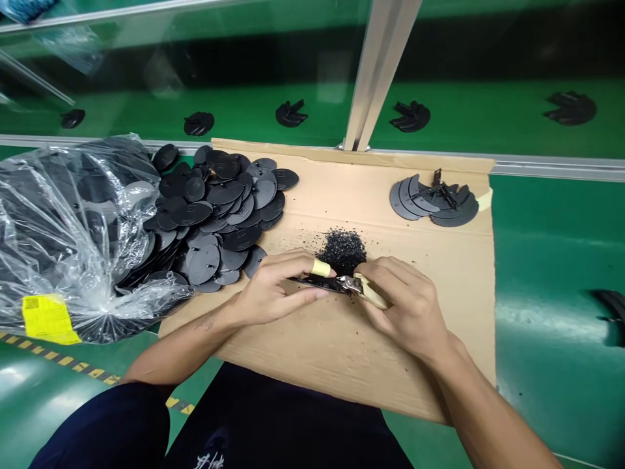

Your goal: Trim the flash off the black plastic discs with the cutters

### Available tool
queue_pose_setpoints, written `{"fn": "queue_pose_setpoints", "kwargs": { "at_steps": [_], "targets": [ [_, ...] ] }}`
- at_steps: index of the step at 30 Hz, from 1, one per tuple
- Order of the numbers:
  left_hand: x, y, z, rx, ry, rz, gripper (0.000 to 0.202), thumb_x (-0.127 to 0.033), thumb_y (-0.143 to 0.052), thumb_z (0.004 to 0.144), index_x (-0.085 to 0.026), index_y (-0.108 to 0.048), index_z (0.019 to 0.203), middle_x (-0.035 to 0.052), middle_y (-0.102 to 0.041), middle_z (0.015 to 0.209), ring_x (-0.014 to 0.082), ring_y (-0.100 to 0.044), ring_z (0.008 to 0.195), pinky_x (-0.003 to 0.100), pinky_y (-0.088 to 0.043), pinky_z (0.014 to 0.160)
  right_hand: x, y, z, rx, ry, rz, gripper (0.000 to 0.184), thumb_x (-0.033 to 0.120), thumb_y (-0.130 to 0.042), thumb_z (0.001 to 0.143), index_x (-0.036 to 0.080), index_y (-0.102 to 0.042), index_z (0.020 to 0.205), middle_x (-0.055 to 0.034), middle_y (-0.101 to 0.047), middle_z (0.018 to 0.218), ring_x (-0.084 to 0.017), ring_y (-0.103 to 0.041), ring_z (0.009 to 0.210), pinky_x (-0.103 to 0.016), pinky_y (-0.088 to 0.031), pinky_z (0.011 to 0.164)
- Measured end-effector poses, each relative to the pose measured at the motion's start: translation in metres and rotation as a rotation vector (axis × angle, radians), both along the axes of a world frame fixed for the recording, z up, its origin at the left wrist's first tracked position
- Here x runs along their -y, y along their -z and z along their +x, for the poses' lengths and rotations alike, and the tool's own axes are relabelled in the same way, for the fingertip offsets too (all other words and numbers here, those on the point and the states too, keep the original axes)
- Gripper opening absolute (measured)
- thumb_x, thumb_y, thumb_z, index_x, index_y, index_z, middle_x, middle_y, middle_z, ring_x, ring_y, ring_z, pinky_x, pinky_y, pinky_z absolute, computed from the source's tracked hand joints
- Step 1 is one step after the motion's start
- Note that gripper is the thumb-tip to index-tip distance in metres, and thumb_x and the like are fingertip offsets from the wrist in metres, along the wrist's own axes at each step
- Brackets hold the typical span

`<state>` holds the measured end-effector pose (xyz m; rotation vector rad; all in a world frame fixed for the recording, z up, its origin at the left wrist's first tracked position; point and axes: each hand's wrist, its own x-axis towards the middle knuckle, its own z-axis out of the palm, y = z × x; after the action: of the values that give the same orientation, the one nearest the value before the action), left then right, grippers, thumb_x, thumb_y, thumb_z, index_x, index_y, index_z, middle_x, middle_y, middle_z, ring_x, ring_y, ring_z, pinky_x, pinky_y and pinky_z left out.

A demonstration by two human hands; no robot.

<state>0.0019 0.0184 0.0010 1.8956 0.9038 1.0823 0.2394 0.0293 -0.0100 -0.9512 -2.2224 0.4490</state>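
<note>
Left hand here, thumb and forefinger clamped on a dark part, seen nearly edge-on over the middle of the cardboard. A yellow wrap sits round the forefinger. In from the other side comes the right hand, its fingers closed round the pale handles of the pliers, and the metal nose is right at the part's near end! Whether the blades touch it, I cannot tell. Just beyond the hands, a heap of black crumbs, with specks scattered around it. Over on the left, a big pile of dark discs, spilling beside a clear bag with more inside and a yellow label on it. Far right on the cardboard, curved pieces lie overlapping in a cluster.
</note>
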Motion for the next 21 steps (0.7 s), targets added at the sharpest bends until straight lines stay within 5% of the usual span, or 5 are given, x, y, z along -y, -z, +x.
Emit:
{"fn": "queue_pose_setpoints", "kwargs": {
  "at_steps": [13, 21],
  "targets": [
    [0.0032, 0.0009, -0.0011, -0.066, -0.014, -0.068, 0.019, -0.027, -0.074, 0.090, -0.015, -0.075, 0.105, 0.0074, -0.077, 0.091, 0.0148, -0.072, 0.081, 0.025, -0.058, 0.074, 0.0029, -0.0050, 0.0025, 0.234, 0.066, 0.175, 0.019, 0.010, -0.052, 0.094, 0.020, -0.063, 0.083, -0.0010, -0.062, 0.067, -0.015, -0.052, 0.060, -0.029, -0.038, 0.057],
    [0.0002, -0.0027, -0.0021, -0.264, 0.066, 0.151, 0.022, -0.019, -0.067, 0.094, -0.013, -0.070, 0.114, 0.0089, -0.074, 0.095, 0.0159, -0.068, 0.085, 0.028, -0.056, 0.076, -0.0006, -0.0048, 0.0026, 0.380, 0.163, 0.284, 0.019, 0.006, -0.052, 0.090, 0.020, -0.063, 0.084, -0.0024, -0.063, 0.071, -0.017, -0.049, 0.064, -0.031, -0.035, 0.059]
  ]
}}
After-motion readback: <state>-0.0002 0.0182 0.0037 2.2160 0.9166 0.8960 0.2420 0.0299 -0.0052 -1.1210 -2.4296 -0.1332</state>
